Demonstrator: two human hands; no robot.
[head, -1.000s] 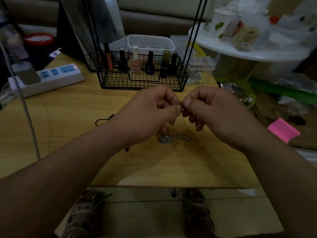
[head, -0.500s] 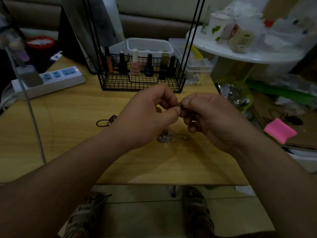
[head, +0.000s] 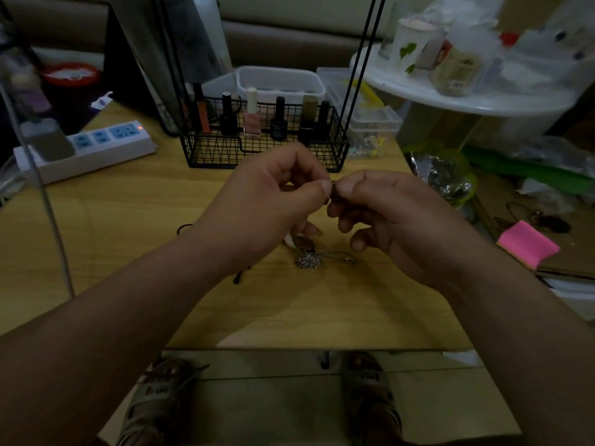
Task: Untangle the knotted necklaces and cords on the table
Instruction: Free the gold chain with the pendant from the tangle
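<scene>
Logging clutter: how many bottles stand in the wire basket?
6, in a row in the wire basket: orange, black, pink, black, gold-capped, black. Others may hide behind.

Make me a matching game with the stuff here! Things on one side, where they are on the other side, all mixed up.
Things
1. small dark piece
2. silver chain heap
3. pink pad
4. nail polish bottles

Places
A. lying on the table
B. standing in the black wire basket
C. pinched between the left hand and the right hand
D. off the table, to the right

Pairs: 1-C, 2-A, 3-D, 4-B
</scene>
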